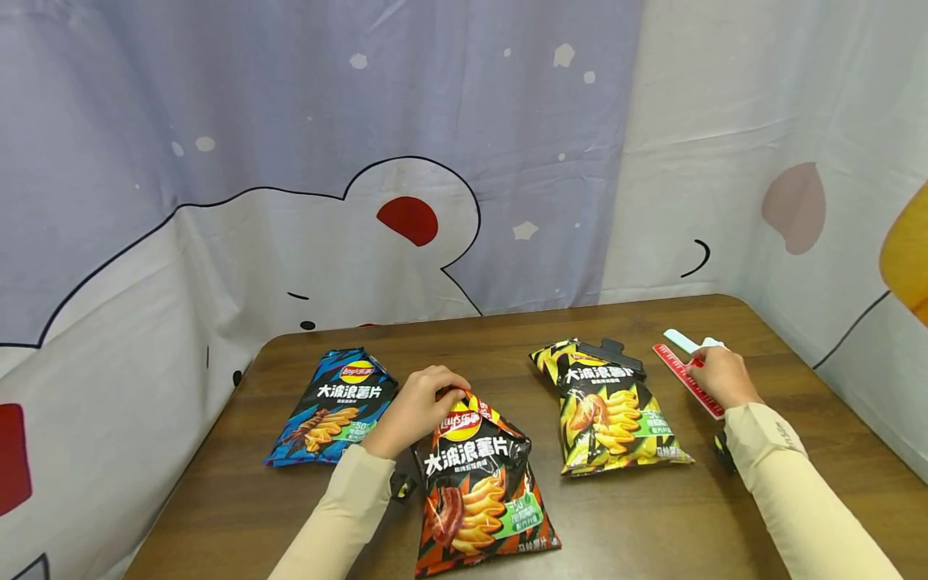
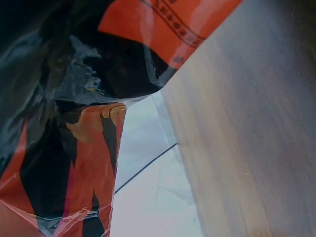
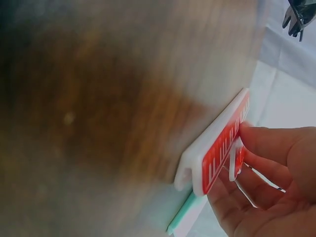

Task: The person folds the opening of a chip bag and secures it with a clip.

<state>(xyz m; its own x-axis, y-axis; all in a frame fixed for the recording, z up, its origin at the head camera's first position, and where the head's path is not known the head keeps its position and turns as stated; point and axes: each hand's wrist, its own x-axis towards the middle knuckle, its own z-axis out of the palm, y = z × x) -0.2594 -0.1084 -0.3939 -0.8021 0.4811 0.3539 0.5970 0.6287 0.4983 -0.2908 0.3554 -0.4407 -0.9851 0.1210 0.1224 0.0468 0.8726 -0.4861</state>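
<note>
My left hand (image 1: 419, 409) grips the folded-over top edge of an orange-and-black potato chip bag (image 1: 484, 503), which lies at the front middle of the table. In the left wrist view, the glossy folded bag (image 2: 59, 143) fills the left side. At the right, my right hand (image 1: 727, 377) pinches the small handle of a red bag clip (image 1: 685, 379) with white stripes. Seen from the right wrist, the clip (image 3: 224, 150) has a white back, and the thumb and fingers are around its handle.
Behind the red clip lies a pale mint-and-white clip (image 1: 681, 341). A yellow chip bag (image 1: 616, 419) right of the middle has a black clip (image 1: 611, 356) across its folded top. The blue chip bag (image 1: 333, 411) lies at the left. A printed curtain (image 1: 536, 161) hangs behind the table.
</note>
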